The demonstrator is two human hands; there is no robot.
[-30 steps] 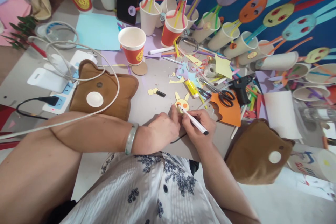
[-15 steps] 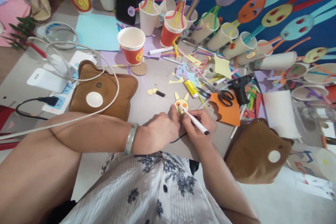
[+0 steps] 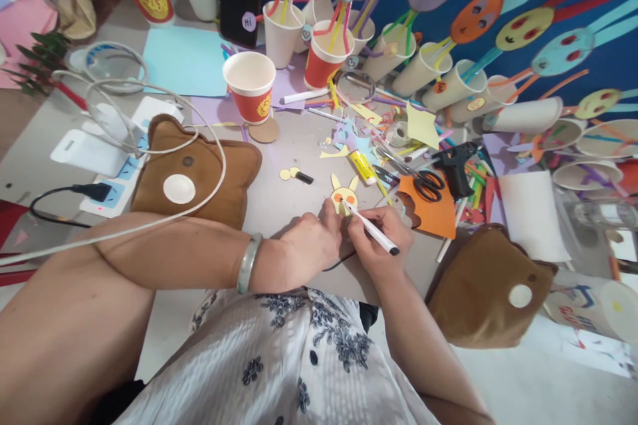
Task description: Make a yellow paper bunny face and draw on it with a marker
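Note:
A small yellow paper rabbit face (image 3: 345,190) with orange eyes lies on the table before me. My left hand (image 3: 313,242) holds down its lower left edge, fingers curled together and the fingertips on the paper. In my right hand (image 3: 381,239) is a white marker (image 3: 375,232), its dark end toward me and its tip at the lower part of the face. Whether the tip touches the paper I cannot tell. Just left of the face lie a black marker cap (image 3: 303,177) and small yellow paper discs (image 3: 285,174).
Scissors (image 3: 427,184), a glue gun (image 3: 456,169), a yellow glue stick (image 3: 363,167) and paper scraps crowd the right. A red-and-white paper cup (image 3: 250,86) stands ahead. Brown cushions (image 3: 199,172) flank my arms. A white cable (image 3: 219,166) crosses my left forearm.
The marker and my right hand have shifted very slightly, the marker's dark end a little to the right. My left hand and the paper face stay in place.

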